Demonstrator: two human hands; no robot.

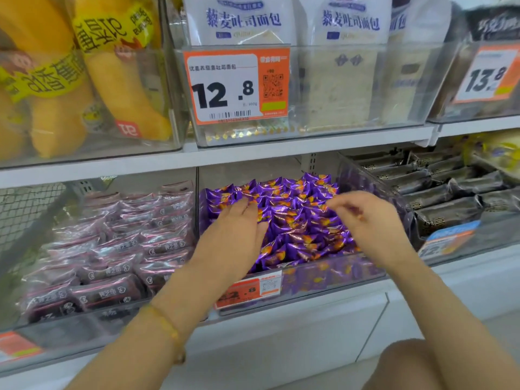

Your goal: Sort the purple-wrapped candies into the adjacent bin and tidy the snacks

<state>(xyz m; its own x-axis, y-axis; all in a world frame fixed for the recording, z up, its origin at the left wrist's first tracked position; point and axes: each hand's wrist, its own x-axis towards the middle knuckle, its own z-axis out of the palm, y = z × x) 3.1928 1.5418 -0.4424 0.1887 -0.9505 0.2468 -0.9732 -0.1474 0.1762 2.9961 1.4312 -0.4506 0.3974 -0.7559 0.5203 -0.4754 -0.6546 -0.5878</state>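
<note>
Hidden: part of the purple-wrapped candies (295, 220), under the left hand (239, 223); left end of the price tag (253, 291) on their bin (337, 277), behind the left forearm (197, 277).
Blurred: grip of the right hand (371, 218), pinching or not cannot be told; print of the blue-and-orange tag (447, 243), unreadable.
Cut off: tops of the bread bags (242, 21), by the upper edge; the 13.8 tag (486, 77), by the right edge.

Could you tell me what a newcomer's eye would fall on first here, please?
The shiny purple-wrapped candies filling the lower middle bin stand out first, with the left hand flat on them and the right hand above them, fingers curled. Next comes the orange 12.8 price tag on the clear bread bin above.
</note>
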